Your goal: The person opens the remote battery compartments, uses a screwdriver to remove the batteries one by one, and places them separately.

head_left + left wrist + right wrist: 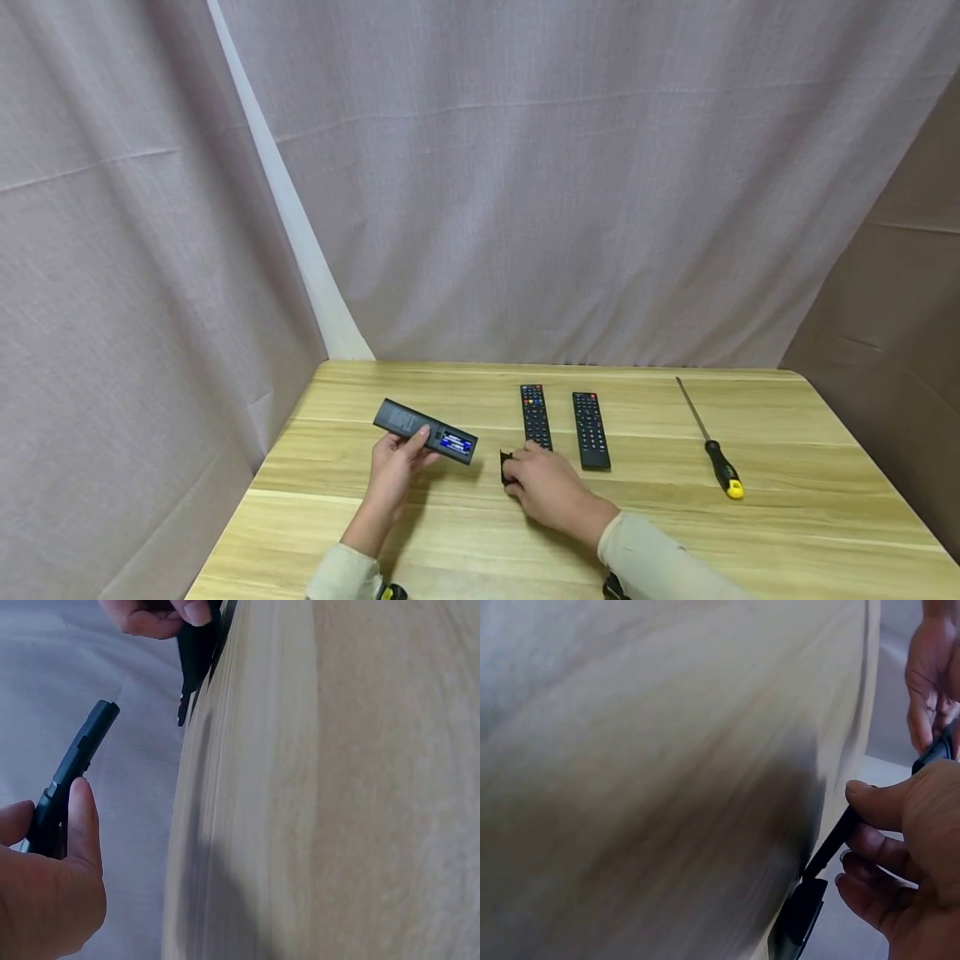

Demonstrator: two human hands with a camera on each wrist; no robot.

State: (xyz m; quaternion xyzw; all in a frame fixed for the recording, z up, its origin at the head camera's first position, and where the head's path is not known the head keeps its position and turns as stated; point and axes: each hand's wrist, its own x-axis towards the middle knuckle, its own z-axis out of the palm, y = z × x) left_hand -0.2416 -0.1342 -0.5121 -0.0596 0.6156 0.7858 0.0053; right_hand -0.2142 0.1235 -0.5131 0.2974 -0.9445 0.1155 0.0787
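My left hand (395, 467) holds a black remote control (408, 419) above the table, its back turned up. The battery compartment lies uncovered, with blue-and-white batteries (455, 443) in it. In the left wrist view, thumb and fingers grip this remote (75, 761) from its two sides. My right hand (551, 487) pinches a small black battery cover (506, 468) just right of the held remote. The right wrist view shows the cover (832, 844) between thumb and fingers, close to the tabletop. Behind the right hand lies a second remote (535, 412), its near end partly hidden.
Another black remote (592, 429) lies face up to the right. Farther right is a screwdriver (723, 468) with a black-and-yellow handle. The wooden table (645, 533) backs onto a grey curtain (525, 208).
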